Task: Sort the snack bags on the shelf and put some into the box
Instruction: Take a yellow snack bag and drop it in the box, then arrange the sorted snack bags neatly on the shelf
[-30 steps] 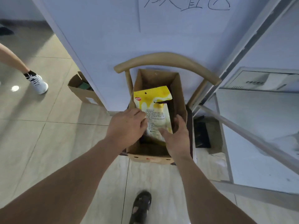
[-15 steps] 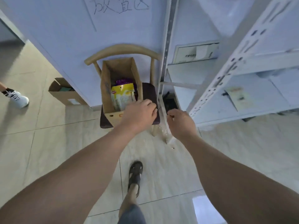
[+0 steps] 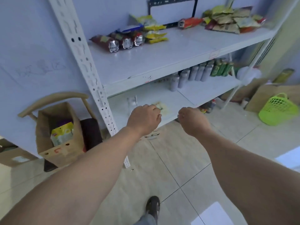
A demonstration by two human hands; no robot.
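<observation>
A cardboard box [image 3: 48, 153] stands on a wooden chair [image 3: 52, 98] at the lower left, with a yellow snack bag [image 3: 62, 134] upright inside and a purple one behind it. On the white shelf [image 3: 162, 57] lie three dark red bags [image 3: 120, 41], a stack of yellow bags [image 3: 154, 30], an orange bag [image 3: 190, 22] and a heap of green and brown bags [image 3: 232, 18]. My left hand [image 3: 143, 118] and my right hand [image 3: 193, 120] hang in front of the lower shelf, fingers curled, holding nothing.
Grey and green cans [image 3: 203, 72] stand on the lower shelf, along with a flat packet [image 3: 162, 107]. A green plastic basket [image 3: 277, 109] and cardboard boxes [image 3: 263, 95] sit on the tiled floor at right. A white perforated shelf post [image 3: 90, 75] rises between chair and shelf.
Both hands let go of the yellow bag, left it in the box and drew away. My view has swung right and up from the box to the shelf.
</observation>
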